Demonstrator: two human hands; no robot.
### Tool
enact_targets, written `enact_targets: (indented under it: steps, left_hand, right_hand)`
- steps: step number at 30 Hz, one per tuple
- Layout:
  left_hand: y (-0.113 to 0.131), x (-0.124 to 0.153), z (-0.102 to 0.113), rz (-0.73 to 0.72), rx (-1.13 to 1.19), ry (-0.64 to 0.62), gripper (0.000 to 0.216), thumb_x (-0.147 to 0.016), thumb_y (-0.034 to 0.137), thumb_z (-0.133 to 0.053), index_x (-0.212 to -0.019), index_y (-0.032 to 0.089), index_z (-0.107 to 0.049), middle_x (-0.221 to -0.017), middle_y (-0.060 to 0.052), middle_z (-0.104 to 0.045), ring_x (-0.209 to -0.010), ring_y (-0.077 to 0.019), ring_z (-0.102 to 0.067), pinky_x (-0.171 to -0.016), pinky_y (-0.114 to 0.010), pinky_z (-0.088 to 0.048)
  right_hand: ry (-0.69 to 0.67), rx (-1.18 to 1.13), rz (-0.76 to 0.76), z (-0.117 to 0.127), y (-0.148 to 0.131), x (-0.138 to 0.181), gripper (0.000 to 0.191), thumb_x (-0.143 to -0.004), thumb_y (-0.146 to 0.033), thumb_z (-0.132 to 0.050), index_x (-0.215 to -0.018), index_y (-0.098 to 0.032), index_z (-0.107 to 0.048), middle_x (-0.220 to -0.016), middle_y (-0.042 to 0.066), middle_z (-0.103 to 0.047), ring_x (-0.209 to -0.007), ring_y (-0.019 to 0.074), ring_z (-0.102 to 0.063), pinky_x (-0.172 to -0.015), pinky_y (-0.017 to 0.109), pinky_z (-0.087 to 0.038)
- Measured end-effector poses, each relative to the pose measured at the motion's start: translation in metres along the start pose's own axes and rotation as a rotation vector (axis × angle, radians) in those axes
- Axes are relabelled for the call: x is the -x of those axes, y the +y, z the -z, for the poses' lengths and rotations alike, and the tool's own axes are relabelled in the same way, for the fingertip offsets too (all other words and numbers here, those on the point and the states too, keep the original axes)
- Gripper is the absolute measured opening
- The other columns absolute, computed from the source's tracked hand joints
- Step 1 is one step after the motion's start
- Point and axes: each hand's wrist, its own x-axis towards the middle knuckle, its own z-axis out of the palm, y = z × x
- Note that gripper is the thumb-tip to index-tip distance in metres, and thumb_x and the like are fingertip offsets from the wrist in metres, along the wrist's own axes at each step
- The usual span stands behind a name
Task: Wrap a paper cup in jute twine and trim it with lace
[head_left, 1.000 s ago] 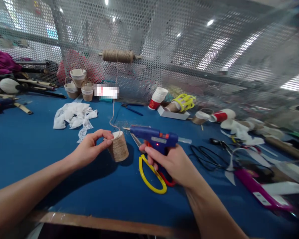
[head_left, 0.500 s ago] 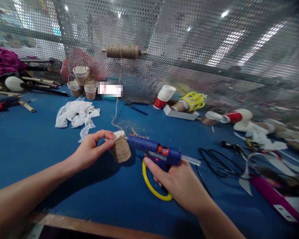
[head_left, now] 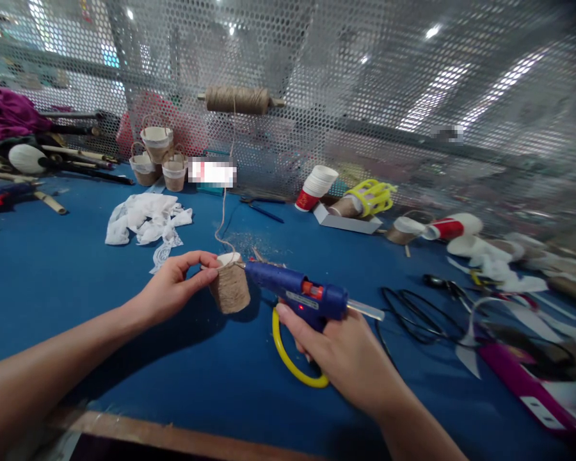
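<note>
Your left hand [head_left: 170, 285] pinched the twine-wrapped cup [head_left: 232, 291] near its rim, probably to steady it — at ten o'clock from your right hand [head_left: 340, 346], clasped around the glue gun [head_left: 281, 278], nozzle at the rim.

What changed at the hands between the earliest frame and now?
The right hand has brought the glue gun lower in view; its nozzle, earlier clear of the twine-wrapped cup, is now at the rim's right side, touching or nearly so. Nothing was grasped or released: the left hand still pinches the cup near its rim.
</note>
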Motion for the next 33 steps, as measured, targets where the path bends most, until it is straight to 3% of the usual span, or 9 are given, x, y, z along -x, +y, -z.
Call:
enact_targets:
  steps: [11, 33]
  left_hand:
    - [-0.001, 0.0, 0.002, -0.016, -0.019, -0.019, 0.017, -0.077, 0.032, -0.056, -0.08, 0.017, -0.06, -0.101, -0.007, -0.063, -0.102, -0.0198, -0.054, -0.097, -0.038, -0.035]
    - [0.002, -0.001, 0.004, -0.051, 0.061, -0.123, 0.013, -0.083, 0.028, -0.051, -0.08, 0.017, -0.056, -0.096, -0.005, -0.062, -0.1, -0.0177, -0.054, -0.092, -0.035, -0.039]
  right_hand:
    - [-0.018, 0.029, -0.031, -0.001, -0.007, 0.004, 0.025, -0.08, -0.036, -0.047, -0.071, -0.017, -0.061, -0.043, -0.002, -0.05, -0.047, 0.0154, -0.055, -0.043, 0.024, -0.041]
    - [-0.003, -0.084, -0.061, -0.001, 0.004, 0.001, 0.027, -0.079, -0.041, -0.05, -0.078, -0.017, -0.064, -0.049, 0.001, -0.056, -0.05, 0.0171, -0.058, -0.043, 0.026, -0.044]
